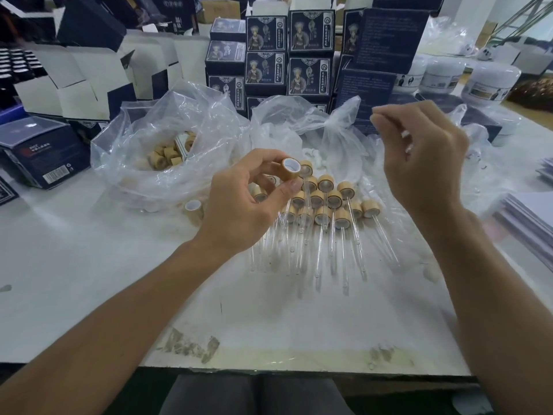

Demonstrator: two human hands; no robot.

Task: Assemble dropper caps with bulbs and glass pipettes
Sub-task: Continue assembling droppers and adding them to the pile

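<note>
My left hand (239,202) pinches a bamboo dropper cap (291,168) between thumb and fingers, its white-lined opening turned toward me. My right hand (425,157) is raised to the right of it with curled fingers. It pinches a thin glass pipette (405,142), which shows only as faint, blurred glints between the fingers. Under both hands lies a pile of assembled droppers (324,205), bamboo caps at the far end and glass pipettes pointing toward me. A loose cap (193,206) stands left of my left hand.
A clear bag of bamboo caps (167,157) sits at the left, a bag with white bulbs (311,154) behind the pile. Dark printed boxes (287,55) are stacked at the back, white jars (490,85) at the back right, paper sheets (529,217) at the right edge.
</note>
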